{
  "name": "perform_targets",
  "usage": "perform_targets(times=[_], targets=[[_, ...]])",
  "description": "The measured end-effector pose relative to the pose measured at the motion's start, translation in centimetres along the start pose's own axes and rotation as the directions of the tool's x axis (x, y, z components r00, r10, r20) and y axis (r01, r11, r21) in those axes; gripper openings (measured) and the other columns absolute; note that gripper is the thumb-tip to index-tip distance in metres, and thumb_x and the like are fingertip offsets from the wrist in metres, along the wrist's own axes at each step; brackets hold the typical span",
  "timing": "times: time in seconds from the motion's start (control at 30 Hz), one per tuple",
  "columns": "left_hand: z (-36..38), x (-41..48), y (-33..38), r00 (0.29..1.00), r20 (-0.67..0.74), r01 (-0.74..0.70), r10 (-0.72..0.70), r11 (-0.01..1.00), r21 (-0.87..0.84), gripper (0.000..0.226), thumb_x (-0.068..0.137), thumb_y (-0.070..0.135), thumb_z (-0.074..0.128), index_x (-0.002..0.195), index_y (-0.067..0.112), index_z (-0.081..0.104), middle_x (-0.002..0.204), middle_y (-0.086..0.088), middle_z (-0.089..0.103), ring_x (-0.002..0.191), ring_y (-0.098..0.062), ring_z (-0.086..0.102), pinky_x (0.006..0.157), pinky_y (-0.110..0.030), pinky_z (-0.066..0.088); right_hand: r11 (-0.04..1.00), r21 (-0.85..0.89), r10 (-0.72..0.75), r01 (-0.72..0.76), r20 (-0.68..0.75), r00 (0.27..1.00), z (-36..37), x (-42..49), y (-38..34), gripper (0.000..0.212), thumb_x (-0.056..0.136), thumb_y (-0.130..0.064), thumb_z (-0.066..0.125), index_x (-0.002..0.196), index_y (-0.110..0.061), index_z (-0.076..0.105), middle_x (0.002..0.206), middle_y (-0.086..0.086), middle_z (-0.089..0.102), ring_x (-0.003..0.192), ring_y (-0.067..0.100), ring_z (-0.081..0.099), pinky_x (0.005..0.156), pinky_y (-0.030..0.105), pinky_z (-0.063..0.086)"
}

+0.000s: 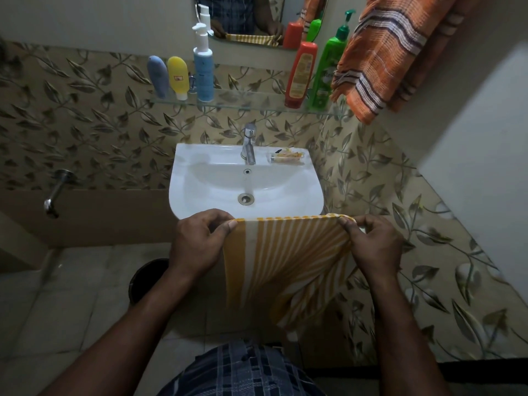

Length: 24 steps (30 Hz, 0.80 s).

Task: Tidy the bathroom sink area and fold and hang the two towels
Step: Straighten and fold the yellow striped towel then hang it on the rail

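Note:
A yellow and white striped towel (285,261) hangs in front of the white sink (197,195), stretched flat along its top edge. My left hand (200,241) pinches the towel's top left corner. My right hand (371,244) pinches the top right corner. The towel's lower end drops toward my waist. An orange striped towel (385,52) hangs at the upper right, beside the glass shelf (243,102).
The shelf carries a grey tube (157,77), a yellow tube (177,77), a white and blue pump bottle (203,70), a red bottle (301,74) and a green pump bottle (328,70). Small sachets (287,158) lie by the faucet (249,144). A dark bucket (148,278) stands on the floor.

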<state>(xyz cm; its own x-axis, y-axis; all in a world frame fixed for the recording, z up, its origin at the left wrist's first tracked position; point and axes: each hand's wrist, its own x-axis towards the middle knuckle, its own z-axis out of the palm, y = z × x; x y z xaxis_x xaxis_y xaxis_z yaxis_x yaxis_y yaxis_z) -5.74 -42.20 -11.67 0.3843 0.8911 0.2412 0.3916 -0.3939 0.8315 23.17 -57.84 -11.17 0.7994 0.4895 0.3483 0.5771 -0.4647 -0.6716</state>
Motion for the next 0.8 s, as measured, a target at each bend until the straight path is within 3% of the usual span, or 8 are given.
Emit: perform_targets(times=[0.1, 0.2, 0.27, 0.33, 0.5, 0.63, 0.73, 0.8], targets=[[0.3, -0.1, 0.3, 0.999, -0.001, 0.046, -0.046, 0.999, -0.027, 0.014, 0.095, 0.017, 0.078, 0.085, 0.028, 0.077, 0.078, 0.010, 0.074, 0.078, -0.003, 0.066, 0.064, -0.011, 0.045, 1.000, 0.016, 0.013, -0.013, -0.009, 1.000, 0.4, -0.1, -0.1, 0.026, 0.087, -0.040, 0.084, 0.083, -0.015, 0.079, 0.084, -0.003, 0.068, 0.082, 0.020, 0.063, 0.071, 0.030, 0.039], [1.1, 0.1, 0.6, 0.980, 0.007, 0.198, -0.199, 0.973, -0.116, 0.013, 0.094, 0.018, 0.077, 0.081, 0.021, 0.077, 0.070, 0.004, 0.071, 0.065, -0.004, 0.064, 0.068, -0.028, 0.054, 0.993, 0.075, 0.095, -0.096, 0.015, 0.995, 1.2, -0.4, -0.6, 0.021, 0.095, -0.035, 0.077, 0.098, -0.015, 0.083, 0.098, 0.004, 0.077, 0.094, 0.023, 0.070, 0.079, 0.030, 0.046], [1.5, -0.1, 1.1, 0.951, 0.035, 0.308, -0.309, 0.920, -0.243, 0.009, 0.089, 0.020, 0.078, 0.081, 0.017, 0.078, 0.071, -0.006, 0.075, 0.071, -0.024, 0.074, 0.075, -0.048, 0.063, 0.968, 0.185, 0.164, -0.167, 0.036, 0.986, 1.7, -1.0, -1.0, 0.018, 0.100, -0.026, 0.070, 0.107, -0.016, 0.083, 0.106, 0.004, 0.079, 0.102, 0.023, 0.072, 0.087, 0.034, 0.054], [1.9, -0.5, 1.6, 0.934, 0.053, 0.349, -0.352, 0.878, -0.326, 0.003, 0.085, 0.018, 0.077, 0.082, 0.019, 0.078, 0.070, -0.012, 0.076, 0.071, -0.035, 0.076, 0.074, -0.057, 0.065, 0.943, 0.274, 0.185, -0.191, 0.046, 0.982, 1.8, -1.7, -1.5, 0.022, 0.102, -0.016, 0.063, 0.111, -0.019, 0.083, 0.109, 0.001, 0.079, 0.104, 0.019, 0.072, 0.095, 0.038, 0.057], [2.9, -1.3, 3.0, 0.917, 0.226, 0.395, -0.328, 0.819, -0.416, 0.030, 0.094, 0.000, 0.069, 0.082, 0.026, 0.079, 0.069, -0.008, 0.075, 0.062, -0.025, 0.071, 0.063, -0.039, 0.065, 0.892, 0.411, 0.107, -0.186, 0.208, 0.972, 2.3, -4.1, -2.4, 0.032, 0.099, -0.002, 0.064, 0.111, -0.026, 0.082, 0.113, -0.005, 0.079, 0.110, 0.015, 0.072, 0.101, 0.045, 0.058], [3.5, -1.6, 4.0, 0.902, 0.344, 0.372, -0.261, 0.874, -0.312, 0.029, 0.092, 0.001, 0.066, 0.094, 0.023, 0.086, 0.097, -0.003, 0.083, 0.073, -0.020, 0.079, 0.078, -0.041, 0.067, 0.827, 0.525, 0.018, -0.203, 0.335, 0.942, 3.4, -6.1, -3.5, 0.034, 0.097, 0.002, 0.066, 0.109, -0.025, 0.082, 0.110, -0.007, 0.081, 0.109, 0.014, 0.075, 0.099, 0.046, 0.060], [3.0, -1.7, 4.4, 0.890, 0.444, 0.179, -0.100, 0.974, -0.139, 0.039, 0.081, 0.015, 0.070, 0.118, 0.025, 0.082, 0.115, 0.004, 0.081, 0.090, 0.004, 0.075, 0.090, -0.025, 0.062, 0.785, 0.574, -0.012, -0.234, 0.391, 0.920, 4.0, -7.0, -3.8, 0.037, 0.098, 0.005, 0.063, 0.117, -0.023, 0.078, 0.114, 0.000, 0.079, 0.107, 0.016, 0.072, 0.096, 0.043, 0.058], [2.8, -1.7, 4.6, 0.875, 0.484, -0.034, 0.017, 0.999, 0.027, 0.050, 0.085, 0.005, 0.070, 0.128, 0.027, 0.077, 0.122, 0.007, 0.079, 0.096, 0.016, 0.068, 0.094, -0.013, 0.054, 0.766, 0.585, -0.006, -0.264, 0.419, 0.908, 4.1, -7.6, -3.8, 0.042, 0.098, 0.002, 0.064, 0.127, -0.028, 0.071, 0.109, 0.008, 0.075, 0.095, 0.017, 0.068, 0.083, 0.039, 0.056]])
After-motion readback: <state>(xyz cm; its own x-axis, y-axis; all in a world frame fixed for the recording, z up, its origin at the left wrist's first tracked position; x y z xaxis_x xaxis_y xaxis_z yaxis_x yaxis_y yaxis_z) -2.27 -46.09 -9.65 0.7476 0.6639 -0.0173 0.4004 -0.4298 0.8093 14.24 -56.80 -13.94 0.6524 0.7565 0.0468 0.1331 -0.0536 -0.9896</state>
